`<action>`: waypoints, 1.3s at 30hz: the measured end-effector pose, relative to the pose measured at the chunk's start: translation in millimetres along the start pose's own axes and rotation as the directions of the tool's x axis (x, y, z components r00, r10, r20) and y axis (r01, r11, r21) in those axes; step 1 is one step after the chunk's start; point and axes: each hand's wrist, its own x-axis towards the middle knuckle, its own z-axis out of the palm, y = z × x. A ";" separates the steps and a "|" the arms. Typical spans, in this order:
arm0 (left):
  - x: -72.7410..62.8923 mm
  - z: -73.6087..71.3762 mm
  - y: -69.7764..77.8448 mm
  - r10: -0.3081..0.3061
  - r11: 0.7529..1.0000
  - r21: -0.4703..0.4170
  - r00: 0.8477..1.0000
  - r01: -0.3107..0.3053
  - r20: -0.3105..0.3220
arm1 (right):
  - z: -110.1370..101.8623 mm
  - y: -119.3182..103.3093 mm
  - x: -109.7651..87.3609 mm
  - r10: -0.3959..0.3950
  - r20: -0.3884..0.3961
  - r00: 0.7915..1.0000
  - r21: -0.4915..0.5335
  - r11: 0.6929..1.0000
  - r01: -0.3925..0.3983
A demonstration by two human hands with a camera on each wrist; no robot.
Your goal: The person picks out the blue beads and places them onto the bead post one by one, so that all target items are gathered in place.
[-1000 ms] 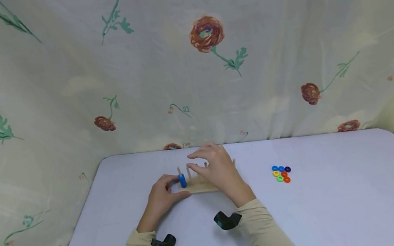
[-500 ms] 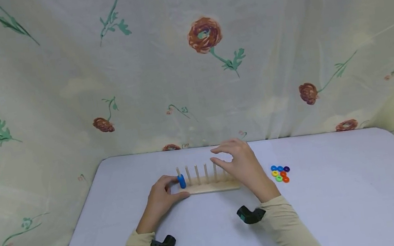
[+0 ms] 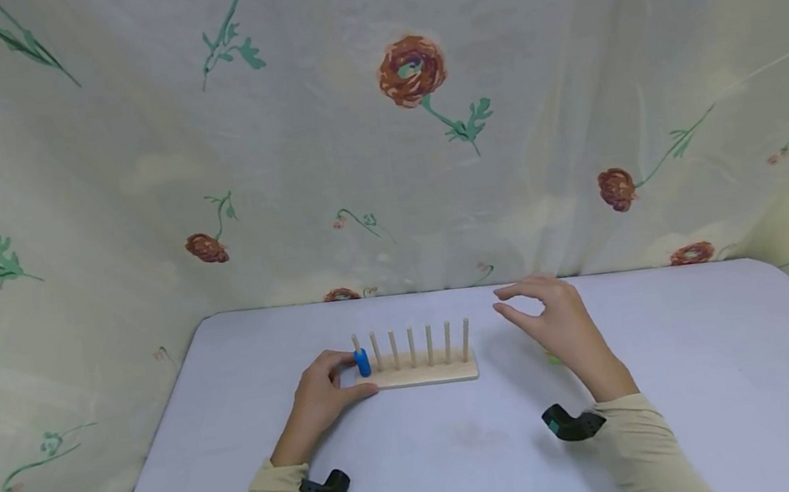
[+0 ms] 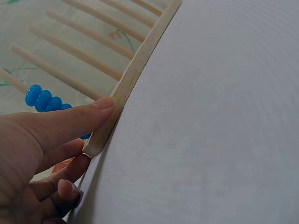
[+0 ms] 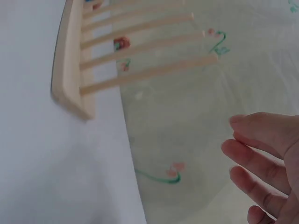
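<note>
A wooden peg rack [image 3: 428,374] with a row of several upright pegs stands on the table. Blue beads [image 4: 43,99] are stacked on its leftmost peg; the other pegs are bare. My left hand [image 3: 320,395] grips the rack's left end, the thumb on the front edge of the base and fingers behind and around the end. To the right of the rack my right hand [image 3: 565,327] hovers above the table, thumb and index finger apart, with nothing between them. Under it shows a sliver of a green bead [image 3: 553,358]; the hand hides the other loose beads.
The white tabletop [image 3: 722,368] spreads around the rack and ends at a flowered curtain [image 3: 322,164] behind. A black wrist device [image 3: 573,423] sits at the right cuff, another [image 3: 326,488] at the left.
My right hand has travelled right from over the pegs to above the loose beads, uncovering the rack. My left hand has kept its grip on the rack's end.
</note>
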 end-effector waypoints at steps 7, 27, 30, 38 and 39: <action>0.3 1.0 0.0 0.001 1.000 -0.006 1.000 -0.001 0.000 | -23.1 24.5 -13.4 0.101 0.114 0.988 -0.080 0.993 -0.092; -1.5 0.2 0.4 0.018 1.000 -0.001 1.000 -0.018 0.005 | -33.5 69.4 -27.1 0.266 0.275 0.924 -0.350 0.923 -0.161; -1.3 -0.4 1.1 0.014 1.000 -0.004 1.000 -0.014 0.010 | -31.0 69.8 -27.3 0.272 0.281 0.920 -0.371 0.915 -0.157; -1.3 -1.0 2.2 0.010 1.000 -0.004 1.000 -0.010 0.010 | -23.4 71.6 -27.6 0.281 0.278 0.919 -0.419 0.896 -0.147; -1.4 -1.0 2.2 0.010 1.000 -0.003 1.000 -0.010 0.011 | -22.7 71.9 -27.7 0.284 0.275 0.919 -0.419 0.895 -0.151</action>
